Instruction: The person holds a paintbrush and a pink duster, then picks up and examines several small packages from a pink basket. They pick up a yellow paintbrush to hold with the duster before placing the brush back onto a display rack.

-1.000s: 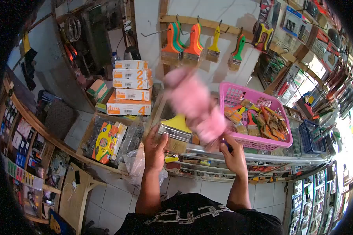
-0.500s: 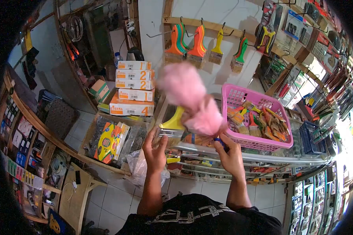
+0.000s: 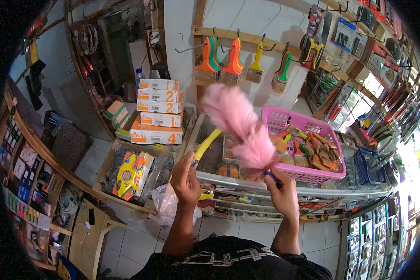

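Observation:
A yellow-handled paintbrush [image 3: 205, 146] is in my left hand [image 3: 186, 179], gripped at its bristle end. The brush is turned edge-on, its handle slanting up to the right, and my fingers hide most of the bristles. My right hand [image 3: 282, 190] is closed round the dark blue handle of a fluffy pink feather duster [image 3: 240, 126]. The duster leans up and left above the glass counter [image 3: 261, 183], its head slightly blurred and close to the paintbrush handle.
A pink basket [image 3: 312, 172] of paintbrushes stands on the counter at right. Several paintbrushes [image 3: 234, 58] hang from wall hooks behind. Orange-and-white boxes [image 3: 156, 136] are stacked at left, above a wooden crate holding a yellow-and-red box [image 3: 131, 173]. A blue basket [image 3: 371, 168] sits far right.
The paintbrush has turned from showing its broad face to edge-on in my left hand. My right hand and the duster have shifted slightly right and down.

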Tool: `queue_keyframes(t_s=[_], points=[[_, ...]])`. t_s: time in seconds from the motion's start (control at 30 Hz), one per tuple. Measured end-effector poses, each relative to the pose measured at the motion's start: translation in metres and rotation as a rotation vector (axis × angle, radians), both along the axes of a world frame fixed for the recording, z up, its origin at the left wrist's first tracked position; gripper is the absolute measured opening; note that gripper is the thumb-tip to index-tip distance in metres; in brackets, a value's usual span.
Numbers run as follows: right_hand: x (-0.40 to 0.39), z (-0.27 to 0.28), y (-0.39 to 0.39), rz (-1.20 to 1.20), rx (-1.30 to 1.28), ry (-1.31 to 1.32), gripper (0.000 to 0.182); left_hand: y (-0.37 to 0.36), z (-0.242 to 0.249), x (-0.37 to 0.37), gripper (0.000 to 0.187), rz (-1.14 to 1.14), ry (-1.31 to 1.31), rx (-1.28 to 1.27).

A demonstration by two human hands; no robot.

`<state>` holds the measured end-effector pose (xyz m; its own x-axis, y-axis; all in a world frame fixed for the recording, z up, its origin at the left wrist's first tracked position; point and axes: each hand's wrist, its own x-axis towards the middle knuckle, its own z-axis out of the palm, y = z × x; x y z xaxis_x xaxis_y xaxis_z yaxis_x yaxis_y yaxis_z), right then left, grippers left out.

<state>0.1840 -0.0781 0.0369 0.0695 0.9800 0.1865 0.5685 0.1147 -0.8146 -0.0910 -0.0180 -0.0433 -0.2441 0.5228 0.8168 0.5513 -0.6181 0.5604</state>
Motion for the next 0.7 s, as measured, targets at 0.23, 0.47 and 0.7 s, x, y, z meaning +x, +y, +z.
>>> queue_keyframes(t_s=[0.23, 0.47, 0.7], points=[[-0.007, -0.015, 0.007, -0.019, 0.068, 0.102, 0.027, -0.01, 0.013, 0.014, 0.038, -0.252, -0.29, -0.16], [-0.003, -0.033, 0.02, 0.14, 0.119, 0.124, 0.025, -0.013, 0.001, 0.016, 0.049, -0.413, -0.664, -0.316], [-0.007, -0.032, 0.028, 0.132, 0.137, 0.105, 0.026, -0.01, 0.002, 0.006, 0.048, -0.44, -0.733, -0.291]])
